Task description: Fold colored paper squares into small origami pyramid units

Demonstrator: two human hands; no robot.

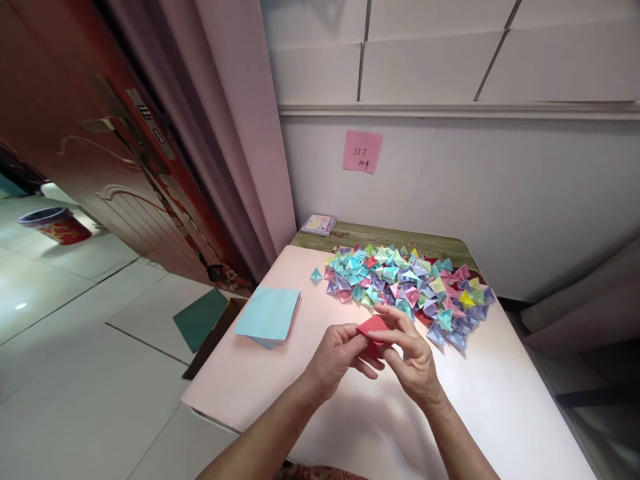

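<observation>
A small folded piece of red paper (374, 325) is held above the table between both hands. My left hand (341, 353) pinches its left edge with thumb and fingers. From the other side, my right hand (409, 353) grips it between thumb and fingertips; part of the paper is hidden behind the fingers. Just beyond the hands lies a heap of small folded paper boats (395, 273) in blue, purple, pink, green, yellow and red. One blue paper boat (316, 275) sits apart at the heap's left. Left of my hands is a stack of square paper sheets (270, 313), light blue on top.
The table (225, 383) has a pale pink cover, with bare wood at the far end. Small printed packets (319, 225) lie at its far left corner. A pink note (363, 152) is on the wall. An open cardboard box (215, 337) stands on the floor at left.
</observation>
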